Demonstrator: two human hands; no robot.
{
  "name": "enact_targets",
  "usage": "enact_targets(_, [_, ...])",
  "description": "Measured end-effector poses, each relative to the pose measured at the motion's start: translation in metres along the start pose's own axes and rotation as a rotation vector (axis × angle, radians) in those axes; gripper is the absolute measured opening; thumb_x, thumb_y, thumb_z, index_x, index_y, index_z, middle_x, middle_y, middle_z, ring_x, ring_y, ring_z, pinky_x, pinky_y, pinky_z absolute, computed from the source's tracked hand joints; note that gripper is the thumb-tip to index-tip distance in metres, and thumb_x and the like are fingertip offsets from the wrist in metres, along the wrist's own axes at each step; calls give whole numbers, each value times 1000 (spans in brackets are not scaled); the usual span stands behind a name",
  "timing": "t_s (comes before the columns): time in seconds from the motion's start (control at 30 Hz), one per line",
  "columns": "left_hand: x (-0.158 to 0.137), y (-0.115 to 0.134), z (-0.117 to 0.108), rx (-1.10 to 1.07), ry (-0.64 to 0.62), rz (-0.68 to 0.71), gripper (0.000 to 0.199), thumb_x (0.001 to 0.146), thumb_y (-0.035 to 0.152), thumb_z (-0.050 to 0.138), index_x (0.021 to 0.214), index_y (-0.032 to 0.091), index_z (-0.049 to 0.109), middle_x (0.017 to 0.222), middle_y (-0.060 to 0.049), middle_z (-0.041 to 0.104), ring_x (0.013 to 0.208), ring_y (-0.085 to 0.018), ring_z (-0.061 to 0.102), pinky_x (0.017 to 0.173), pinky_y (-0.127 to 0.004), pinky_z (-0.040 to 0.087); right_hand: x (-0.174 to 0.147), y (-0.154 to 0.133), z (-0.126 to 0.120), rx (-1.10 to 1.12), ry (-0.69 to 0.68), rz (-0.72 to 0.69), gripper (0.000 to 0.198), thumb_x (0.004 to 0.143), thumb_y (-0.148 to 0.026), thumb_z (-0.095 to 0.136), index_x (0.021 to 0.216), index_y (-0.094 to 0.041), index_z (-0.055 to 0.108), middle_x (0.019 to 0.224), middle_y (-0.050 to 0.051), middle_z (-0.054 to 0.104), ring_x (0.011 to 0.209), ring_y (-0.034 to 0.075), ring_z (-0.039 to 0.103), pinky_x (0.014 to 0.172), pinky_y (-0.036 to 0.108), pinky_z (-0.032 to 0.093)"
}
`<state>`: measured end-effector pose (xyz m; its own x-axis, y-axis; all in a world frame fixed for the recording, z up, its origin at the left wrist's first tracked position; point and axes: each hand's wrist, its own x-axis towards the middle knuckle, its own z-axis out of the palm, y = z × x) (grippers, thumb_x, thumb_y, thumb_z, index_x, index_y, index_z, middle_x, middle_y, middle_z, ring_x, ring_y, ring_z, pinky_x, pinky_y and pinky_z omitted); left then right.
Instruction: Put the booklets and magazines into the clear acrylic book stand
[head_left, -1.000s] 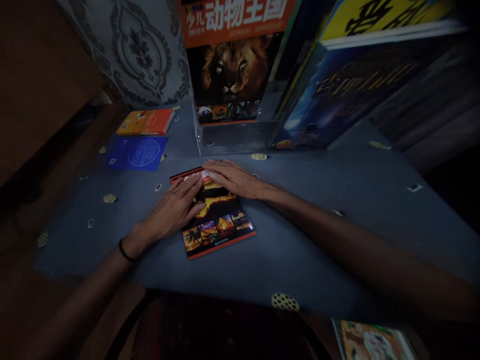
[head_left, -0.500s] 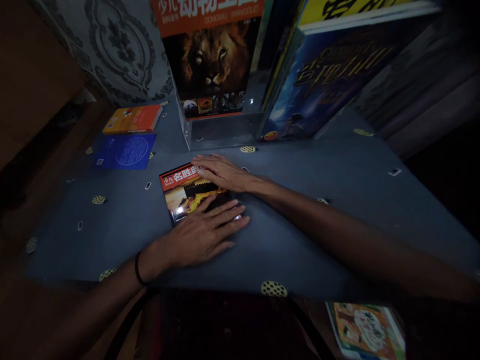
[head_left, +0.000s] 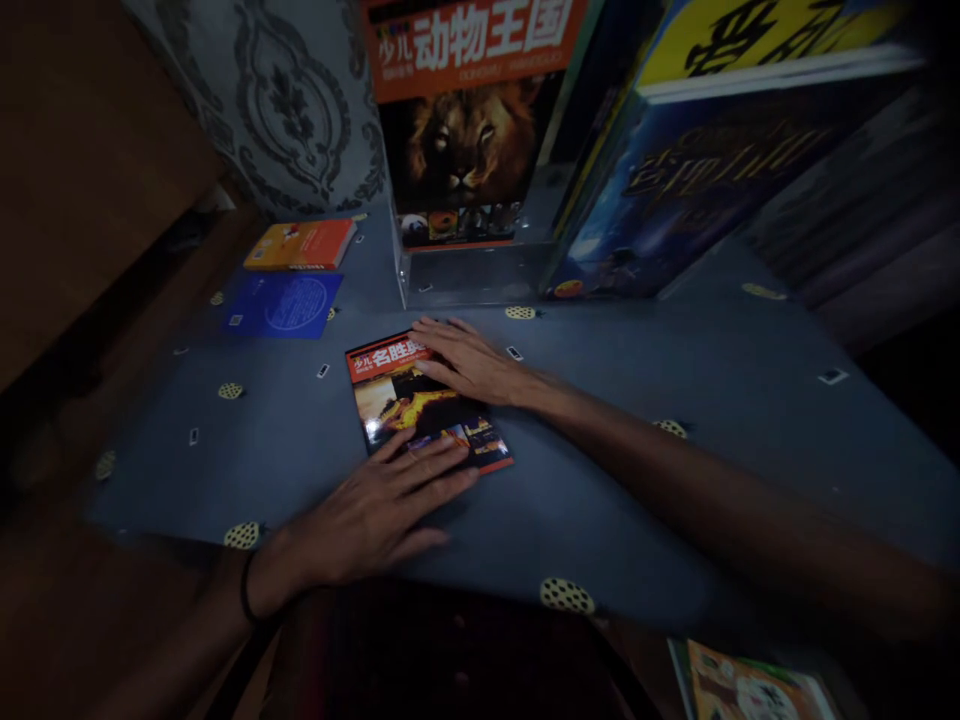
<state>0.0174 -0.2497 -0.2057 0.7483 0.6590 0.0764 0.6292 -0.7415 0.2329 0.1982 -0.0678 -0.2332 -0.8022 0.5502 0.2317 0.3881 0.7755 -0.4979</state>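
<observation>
A book with a red title band and a golden picture on its cover lies flat and closed on the table. My left hand, a black band at its wrist, is laid over the book's near edge with fingers outstretched. Across the book's upper right part rests my right hand, its fingers extended and flat, covering part of the title. Neither hand is wrapped around anything. The book's lower left corner is hidden under my left hand.
Behind stands a clear book stand with a lion-cover book and a blue book. An orange book and a flat blue booklet lie at the back left. Another book is below the table's front edge.
My left hand has drawn back toward me, uncovering the small pictures and red strip at the book's bottom. My right hand stays on the book's upper part. The view has shifted a little.
</observation>
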Motion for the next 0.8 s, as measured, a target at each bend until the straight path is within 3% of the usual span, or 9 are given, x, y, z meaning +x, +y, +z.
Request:
enact_targets(0.1, [-14,-17,8,3,160,-176,58,108,35,41,162,25,22,163,-10,41,153,-24,34,127,-54,28,-8,-29,3,-24,29,-20,55,107,-47,38,151,-16,49,158,16,49,153,28,35,125,61,24])
enact_targets(0.2, [-28,-35,19,13,293,-380,63,107,40,41,163,26,16,165,-14,35,154,-29,33,123,-56,35,-23,-72,12,-28,-29,-130,59,106,-47,41,151,-9,46,159,18,46,154,28,33,127,57,25])
enact_targets(0.33, [-36,-42,28,33,367,-491,61,107,44,38,162,24,21,168,-18,28,157,-33,24,123,-61,32,-44,-107,26,-7,-92,-211,69,103,-47,50,157,-6,36,165,19,35,157,28,25,127,54,26])
enact_targets(0.53, [-31,-34,23,34,297,-608,56,104,49,44,152,21,42,166,-21,30,157,-37,22,121,-67,27,-61,-70,25,-39,-4,-31,63,104,-46,47,158,-15,39,163,18,38,154,30,30,126,58,28])
enact_targets(0.67, [-27,-37,21,-41,348,-629,54,103,48,47,150,21,44,163,-20,38,156,-36,27,122,-66,27,-71,-44,22,-80,96,129,61,104,-50,41,158,-20,39,166,16,33,154,35,29,123,66,29])
enact_targets(0.8, [-20,-41,11,-280,429,-646,57,102,48,50,151,20,43,157,-18,47,151,-35,37,122,-63,31,-75,-38,25,-116,128,162,60,104,-50,40,156,-20,43,166,16,34,153,37,32,122,65,32])
